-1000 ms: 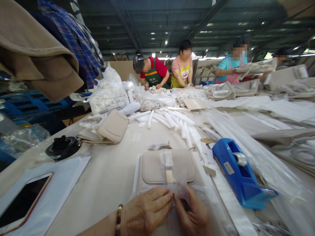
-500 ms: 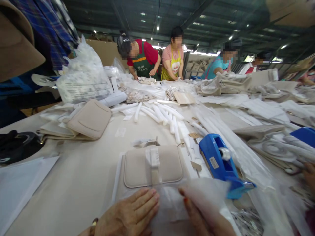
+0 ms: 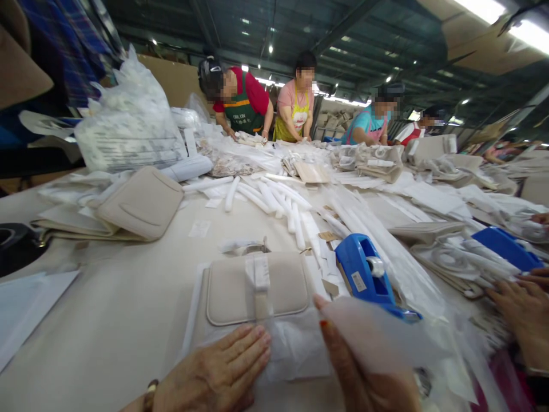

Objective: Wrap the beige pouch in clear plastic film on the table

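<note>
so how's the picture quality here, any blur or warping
Head view: wide-angle bending at the edges, ceiling lights glaring at top right; the translucent sheet lifted by the right hand is soft and smeared, while the beige bag and blue tape dispenser stay fairly sharp.

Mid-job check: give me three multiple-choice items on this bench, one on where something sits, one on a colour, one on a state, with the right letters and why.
1. Where does the tape dispenser stand relative to the beige bag in front of the person?
A. to its right
B. to its left
C. on top of it

2. What colour is that tape dispenser?
A. red
B. blue
C. black

3. How is the left hand?
A. clenched around a roll
B. lifted clear of the table
C. flat, palm down on the white wrapping paper

Answers:
1 A, it sits just beyond the bag's right edge.
2 B, its body is plain blue.
3 C, the fingers lie spread on the paper, while the right hand lifts a thin sheet.
</note>
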`<state>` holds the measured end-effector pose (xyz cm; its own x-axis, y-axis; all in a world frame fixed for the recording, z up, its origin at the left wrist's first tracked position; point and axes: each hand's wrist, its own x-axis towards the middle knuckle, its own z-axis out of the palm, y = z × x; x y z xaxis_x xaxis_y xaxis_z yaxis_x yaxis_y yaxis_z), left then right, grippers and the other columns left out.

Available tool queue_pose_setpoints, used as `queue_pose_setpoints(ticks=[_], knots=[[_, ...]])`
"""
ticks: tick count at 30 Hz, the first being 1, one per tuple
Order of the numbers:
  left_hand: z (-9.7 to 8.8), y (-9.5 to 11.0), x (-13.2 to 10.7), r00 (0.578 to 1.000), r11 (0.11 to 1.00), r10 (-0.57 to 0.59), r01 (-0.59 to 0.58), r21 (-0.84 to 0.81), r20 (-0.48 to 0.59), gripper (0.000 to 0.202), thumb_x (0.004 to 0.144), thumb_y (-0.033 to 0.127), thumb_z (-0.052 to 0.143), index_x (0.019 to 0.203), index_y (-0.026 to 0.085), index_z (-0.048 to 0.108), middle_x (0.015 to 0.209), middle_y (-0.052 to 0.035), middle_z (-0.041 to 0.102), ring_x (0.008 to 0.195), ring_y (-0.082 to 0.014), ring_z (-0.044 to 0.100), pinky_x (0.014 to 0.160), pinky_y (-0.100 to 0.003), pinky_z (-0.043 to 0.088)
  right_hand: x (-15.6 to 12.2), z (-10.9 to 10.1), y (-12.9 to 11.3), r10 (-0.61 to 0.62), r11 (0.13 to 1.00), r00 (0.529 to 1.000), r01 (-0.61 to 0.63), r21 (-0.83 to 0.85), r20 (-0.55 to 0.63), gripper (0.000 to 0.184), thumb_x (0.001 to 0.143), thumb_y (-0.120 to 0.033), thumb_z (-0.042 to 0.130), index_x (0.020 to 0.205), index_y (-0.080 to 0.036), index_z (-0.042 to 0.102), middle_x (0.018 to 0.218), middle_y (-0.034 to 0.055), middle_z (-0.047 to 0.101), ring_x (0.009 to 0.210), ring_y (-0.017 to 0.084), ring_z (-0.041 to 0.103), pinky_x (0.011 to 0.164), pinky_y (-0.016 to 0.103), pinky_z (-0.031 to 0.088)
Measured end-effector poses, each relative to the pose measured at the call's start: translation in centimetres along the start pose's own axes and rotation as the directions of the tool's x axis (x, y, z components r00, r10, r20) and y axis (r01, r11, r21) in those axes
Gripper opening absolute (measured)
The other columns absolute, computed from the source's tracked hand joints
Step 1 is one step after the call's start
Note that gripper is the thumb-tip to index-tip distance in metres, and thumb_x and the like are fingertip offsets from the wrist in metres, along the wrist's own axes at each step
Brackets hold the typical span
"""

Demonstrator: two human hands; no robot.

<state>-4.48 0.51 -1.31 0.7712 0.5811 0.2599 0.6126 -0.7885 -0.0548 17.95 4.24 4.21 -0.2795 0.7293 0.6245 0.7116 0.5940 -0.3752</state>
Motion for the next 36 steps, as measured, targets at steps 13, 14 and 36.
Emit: queue_pose_setpoints(ticks=[13,14,36], knots=[[1.2,-0.1,0.2,0.984,0.995,-0.013,-0.004,-0.096,-0.179,0.034,0.088,0.011,0.040,0.118,0.013,0.057,0.114,-0.0085,0.065,0.114,-0.0203,0.055,0.105,-0.033,0.040,-3.3,9.9,-0.6,-0.227,0.951,0.962,0.186,0.247,0.150,0.036,0.089,-0.015,0.033,0.120,-0.012,0.051,0.072,0.0049,0.056,0.057,0.014,0.056,0.051,0.020,0.048],[1.0,-0.2,0.3,0.984,0.996,-0.008,-0.009,-0.094,-0.178,0.034,0.088,0.012,0.040,0.118,0.013,0.057,0.115,-0.0081,0.065,0.114,-0.0200,0.056,0.104,-0.033,0.040,-3.2,9.8,-0.6,-0.232,0.951,0.961,0.192,0.241,0.153,0.035,0.089,-0.016,0.033,0.119,-0.011,0.052,0.071,0.0051,0.056,0.056,0.014,0.056,0.050,0.020,0.048],[-3.8,-0.5,-0.9,0.680,0.552,-0.696,0.713,-0.433,0.232,0.023,0.072,0.011,0.063,0.093,0.019,0.056,0.100,-0.0027,0.052,0.090,-0.0166,0.054,0.080,-0.029,0.046,-2.7,9.2,-0.1,0.057,0.873,0.993,-0.099,0.477,0.103,0.026,0.089,-0.027,0.049,0.107,-0.022,0.066,0.091,0.0026,0.072,0.084,0.018,0.069,0.072,0.023,0.058]])
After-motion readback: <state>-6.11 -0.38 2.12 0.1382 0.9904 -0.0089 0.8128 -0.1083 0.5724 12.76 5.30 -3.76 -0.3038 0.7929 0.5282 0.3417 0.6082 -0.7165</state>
